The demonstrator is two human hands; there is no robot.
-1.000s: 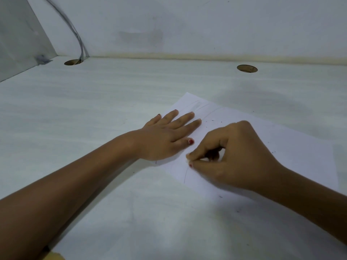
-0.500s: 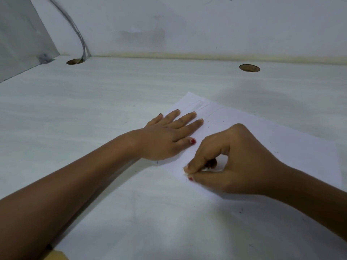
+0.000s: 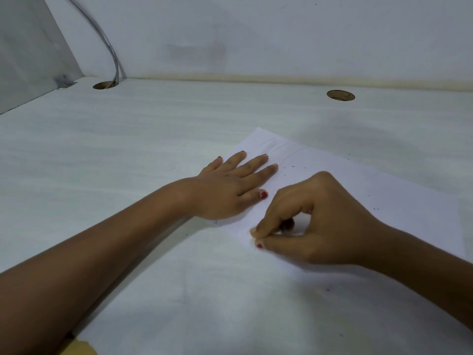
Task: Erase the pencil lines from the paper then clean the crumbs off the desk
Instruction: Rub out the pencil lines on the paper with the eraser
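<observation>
White flat paper (image 3: 384, 190); right hand (image 3: 330, 221) pinches eraser (image 3: 253, 233).

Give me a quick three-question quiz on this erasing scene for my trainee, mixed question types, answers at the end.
1. True or false: the left hand lies flat on the paper.
2. Which hole in the desk has a cable running through it? A, the left hole; B, the other one; C, both.
3. Fill in: the right hand's grip is a thumb-and-forefinger ____ on something hidden, probably the eraser.
Key: 1 true; 2 A; 3 pinch.
</observation>
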